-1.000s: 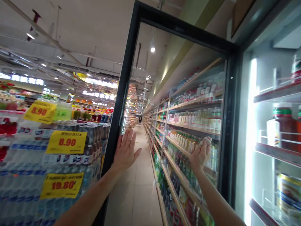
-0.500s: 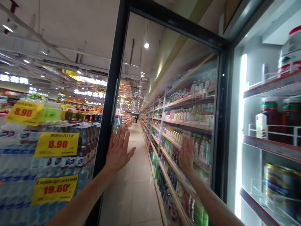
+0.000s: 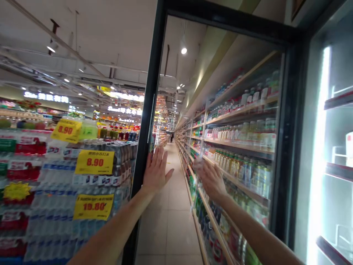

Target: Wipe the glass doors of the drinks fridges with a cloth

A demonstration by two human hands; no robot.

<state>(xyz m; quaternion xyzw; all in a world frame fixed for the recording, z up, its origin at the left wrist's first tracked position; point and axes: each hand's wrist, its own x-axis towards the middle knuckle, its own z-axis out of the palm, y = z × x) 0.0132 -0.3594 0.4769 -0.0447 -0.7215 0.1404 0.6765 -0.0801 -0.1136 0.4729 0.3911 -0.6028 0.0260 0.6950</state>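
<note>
A glass cooler door with a dark frame (image 3: pixel 153 73) stands swung out in front of me. My left hand (image 3: pixel 156 171) lies flat on the glass beside the door's left upright, fingers stretched and thumb out. Over at the middle of the pane, my right hand (image 3: pixel 212 182) is bent against the glass. At its fingertips is a pale wadded cloth (image 3: pixel 198 164), blurred by motion, so its exact kind is unclear. Through the glass show shelves of bottled drinks (image 3: pixel 245 167).
Inside the lit cooler at the right are wire-edged shelves (image 3: pixel 338 171) and a bright light strip (image 3: pixel 320 154). Stacked packs of bottled water (image 3: pixel 52 213) with yellow price signs (image 3: pixel 93 162) stand at the left. Beyond the door runs a tiled aisle (image 3: pixel 165 221) with a distant person (image 3: pixel 171 137).
My right hand has swept left and slightly down across the glass with the pale cloth. The left hand stays flat on the same part of the door. The view has turned left.
</note>
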